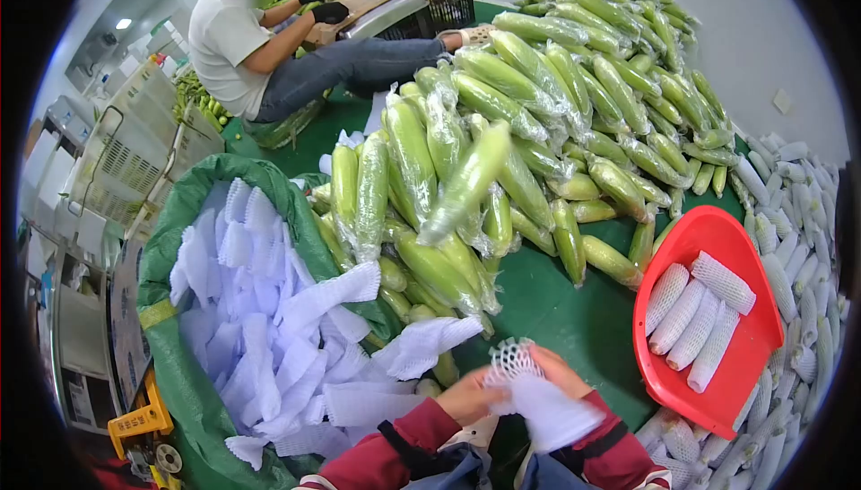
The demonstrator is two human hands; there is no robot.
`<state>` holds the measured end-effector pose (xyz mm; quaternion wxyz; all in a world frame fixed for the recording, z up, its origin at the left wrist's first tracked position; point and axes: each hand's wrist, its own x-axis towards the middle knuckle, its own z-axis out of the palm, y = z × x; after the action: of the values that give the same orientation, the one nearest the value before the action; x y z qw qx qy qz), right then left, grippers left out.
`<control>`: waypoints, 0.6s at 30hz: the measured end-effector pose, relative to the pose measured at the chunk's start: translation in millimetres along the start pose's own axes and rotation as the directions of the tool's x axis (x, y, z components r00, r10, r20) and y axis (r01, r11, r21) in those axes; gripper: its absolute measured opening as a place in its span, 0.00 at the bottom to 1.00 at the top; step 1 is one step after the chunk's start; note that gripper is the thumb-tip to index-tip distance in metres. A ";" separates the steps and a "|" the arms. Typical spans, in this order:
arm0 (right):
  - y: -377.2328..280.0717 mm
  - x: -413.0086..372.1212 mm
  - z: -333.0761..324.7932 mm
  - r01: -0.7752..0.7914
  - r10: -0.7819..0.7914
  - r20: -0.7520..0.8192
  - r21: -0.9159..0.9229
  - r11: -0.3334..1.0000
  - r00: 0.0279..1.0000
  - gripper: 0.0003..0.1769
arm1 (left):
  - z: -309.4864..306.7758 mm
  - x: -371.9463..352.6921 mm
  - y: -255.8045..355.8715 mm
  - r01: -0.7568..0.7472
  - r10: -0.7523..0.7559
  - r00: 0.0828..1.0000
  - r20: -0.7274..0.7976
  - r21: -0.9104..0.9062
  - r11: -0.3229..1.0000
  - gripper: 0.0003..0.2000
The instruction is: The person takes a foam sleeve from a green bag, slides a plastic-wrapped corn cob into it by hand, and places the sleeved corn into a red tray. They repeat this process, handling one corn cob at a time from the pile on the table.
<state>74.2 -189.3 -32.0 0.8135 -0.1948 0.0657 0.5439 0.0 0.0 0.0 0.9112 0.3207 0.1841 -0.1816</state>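
Net: stretch evenly

Net at 6 o'clock, flared end toward 11. Left hand pinches one side, right hand grips the other. Pull both sides alike, light fingers; a one-sided yank could tear mesh. Spare nets in sack, 9 o'clock. Netted pieces in red tub, 4 o'clock. Bagged gourds piled, 12 to 1.

Front-left of the vegetable pile sits a sack with foam sleeves inside, front-right a tub holding netted vegetables, behind-left a crate.
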 end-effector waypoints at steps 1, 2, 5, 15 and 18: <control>-1.0 -10.0 17.9 -0.067 0.058 -0.096 -0.097 0.993 0.994 0.18 | 8.8 -7.4 1.4 0.009 -0.009 1.000 -0.012 -0.011 1.000 0.14; -4.4 -13.6 33.4 -0.143 0.107 -0.190 -0.190 0.971 0.976 0.17 | 17.2 -15.8 12.0 -0.060 0.045 0.977 -0.206 -0.068 0.996 0.11; -43.5 39.1 44.5 -0.101 -0.138 -0.260 -0.730 0.676 0.956 0.14 | 25.1 12.0 77.2 -0.065 0.475 0.879 -0.044 0.975 0.210 0.09; -17.6 98.5 58.4 0.317 -0.497 -0.108 -0.650 0.691 0.861 0.17 | -21.0 45.1 86.3 -0.385 0.547 0.831 -0.100 0.606 0.696 0.25; -43.4 51.9 83.8 0.328 -0.627 0.041 -0.878 0.349 0.778 0.12 | 23.4 18.0 71.0 -0.224 0.450 0.892 -0.044 0.822 0.524 0.18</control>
<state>125.6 -126.6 38.8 0.7123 -0.6567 -0.1453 0.2004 52.6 32.6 45.6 0.6557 0.7434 0.1306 -0.0208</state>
